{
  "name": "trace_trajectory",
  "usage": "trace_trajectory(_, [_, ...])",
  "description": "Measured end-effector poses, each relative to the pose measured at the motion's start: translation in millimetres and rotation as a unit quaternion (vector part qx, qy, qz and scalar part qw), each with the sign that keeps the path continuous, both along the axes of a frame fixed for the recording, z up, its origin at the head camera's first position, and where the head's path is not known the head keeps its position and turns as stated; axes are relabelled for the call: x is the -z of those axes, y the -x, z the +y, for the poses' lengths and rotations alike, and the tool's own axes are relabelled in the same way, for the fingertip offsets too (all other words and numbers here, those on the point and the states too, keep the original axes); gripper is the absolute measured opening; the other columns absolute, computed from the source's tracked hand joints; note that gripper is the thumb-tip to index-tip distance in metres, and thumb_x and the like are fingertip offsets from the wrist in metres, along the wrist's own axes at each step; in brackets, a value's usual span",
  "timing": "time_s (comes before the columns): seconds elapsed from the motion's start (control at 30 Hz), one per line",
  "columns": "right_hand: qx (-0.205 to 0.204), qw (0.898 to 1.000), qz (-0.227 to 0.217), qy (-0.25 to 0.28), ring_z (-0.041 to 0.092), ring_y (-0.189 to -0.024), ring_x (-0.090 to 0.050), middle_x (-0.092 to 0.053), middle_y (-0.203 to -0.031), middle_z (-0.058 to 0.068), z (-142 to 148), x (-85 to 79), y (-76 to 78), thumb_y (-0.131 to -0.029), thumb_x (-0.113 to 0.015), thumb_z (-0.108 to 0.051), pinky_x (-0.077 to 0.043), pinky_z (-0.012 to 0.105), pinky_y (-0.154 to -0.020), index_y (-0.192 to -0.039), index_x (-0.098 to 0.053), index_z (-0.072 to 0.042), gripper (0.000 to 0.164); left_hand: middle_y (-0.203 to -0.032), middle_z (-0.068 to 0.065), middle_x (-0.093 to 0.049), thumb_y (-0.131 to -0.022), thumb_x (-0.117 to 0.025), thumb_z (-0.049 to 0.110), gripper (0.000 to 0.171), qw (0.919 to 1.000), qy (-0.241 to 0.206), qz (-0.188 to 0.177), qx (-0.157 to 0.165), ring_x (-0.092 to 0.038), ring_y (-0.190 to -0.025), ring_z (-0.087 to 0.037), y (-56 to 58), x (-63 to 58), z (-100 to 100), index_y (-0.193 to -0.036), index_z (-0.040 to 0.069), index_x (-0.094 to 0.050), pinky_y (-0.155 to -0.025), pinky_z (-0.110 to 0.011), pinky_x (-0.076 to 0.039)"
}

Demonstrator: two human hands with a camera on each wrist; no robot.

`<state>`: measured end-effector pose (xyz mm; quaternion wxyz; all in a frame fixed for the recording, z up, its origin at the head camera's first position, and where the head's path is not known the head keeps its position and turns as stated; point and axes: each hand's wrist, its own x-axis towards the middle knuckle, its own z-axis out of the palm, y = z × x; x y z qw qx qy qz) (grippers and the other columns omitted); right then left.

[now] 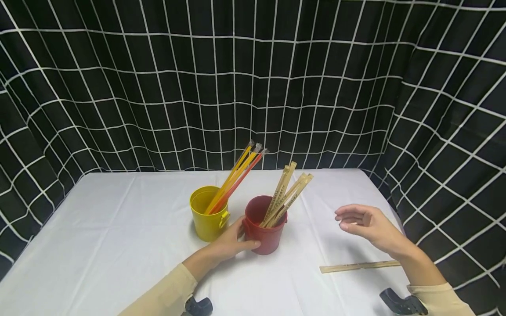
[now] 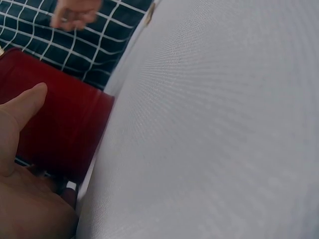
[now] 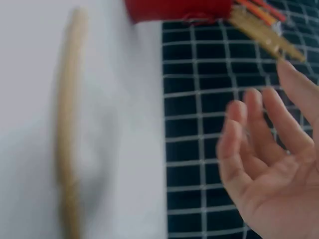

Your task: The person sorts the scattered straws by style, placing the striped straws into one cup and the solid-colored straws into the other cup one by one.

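My left hand point(image 1: 230, 240) holds the side of a small red bucket point(image 1: 265, 241), thumb across its front and fingers round its left side. In the left wrist view the thumb lies along the red wall of the bucket point(image 2: 60, 119). Several slim sticks in printed beige wrappers, looking like wrapped chopsticks point(image 1: 290, 195), lean to the right inside it. My right hand point(image 1: 369, 226) hovers above the table with loosely bent fingers and nothing in them. Below it a single beige wrapped stick point(image 1: 348, 267) lies on the cloth, blurred in the right wrist view.
Just left of the red bucket stands a yellow bucket point(image 1: 203, 226), holding several long yellow and orange sticks point(image 1: 233, 180) with clear wrapper ends. A white cloth point(image 1: 118, 228) covers the table. Black curtains with a white grid point(image 1: 245, 87) hang behind and at the sides.
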<state>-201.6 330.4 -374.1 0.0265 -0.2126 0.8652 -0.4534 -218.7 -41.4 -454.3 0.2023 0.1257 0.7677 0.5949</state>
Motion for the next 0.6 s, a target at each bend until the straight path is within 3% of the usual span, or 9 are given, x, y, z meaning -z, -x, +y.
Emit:
trace_trajectory(0.17, [-0.061,0.997,-0.026,-0.042,0.000,-0.100,-0.065,-0.069,-0.113,-0.011,28,25.8,-10.1,-0.090,-0.065,-0.008,-0.055,0.018,-0.081,-0.121,-0.059,0.005,0.034,-0.162,-0.004,-0.025,-0.084,-0.075,0.031,0.085,1.0000,-0.002,-0.003,0.000,-0.019,-0.152,-0.031,0.5,2.4,-1,-0.152,0.023,-0.026,-0.124,-0.054,-0.019])
trace_trajectory(0.33, [-0.083,0.990,-0.018,-0.116,-0.008,-0.101,-0.059,-0.072,-0.111,0.003,58,41.7,-18.9,-0.084,-0.072,-0.012,-0.051,0.016,-0.080,-0.113,-0.067,-0.001,0.031,-0.162,-0.006,-0.025,-0.084,-0.075,0.031,0.086,1.0000,-0.002,-0.002,0.001,-0.019,-0.151,-0.032,-0.1,2.5,-1,-0.153,0.021,-0.025,-0.124,-0.054,-0.019])
trace_trajectory(0.47, [-0.068,0.987,-0.024,-0.141,-0.009,-0.094,-0.058,-0.073,-0.099,0.009,71,55.0,-20.8,-0.078,-0.076,-0.014,-0.049,0.014,-0.077,-0.102,-0.070,-0.004,0.026,-0.162,-0.005,-0.025,-0.084,-0.075,0.030,0.085,1.0000,-0.005,0.003,0.005,-0.020,-0.151,-0.033,1.8,4.0,-2,-0.153,0.022,-0.025,-0.124,-0.053,-0.020])
trace_trajectory(0.6, [-0.034,0.986,-0.036,-0.162,-0.007,-0.082,-0.054,-0.070,-0.089,0.001,72,61.7,-20.1,-0.075,-0.078,-0.018,-0.047,0.016,-0.071,-0.091,-0.070,-0.010,0.019,-0.162,-0.005,-0.025,-0.084,-0.075,0.030,0.084,1.0000,-0.006,0.004,0.004,-0.020,-0.151,-0.033,2.1,5.0,-2,-0.152,0.023,-0.027,-0.124,-0.054,-0.020])
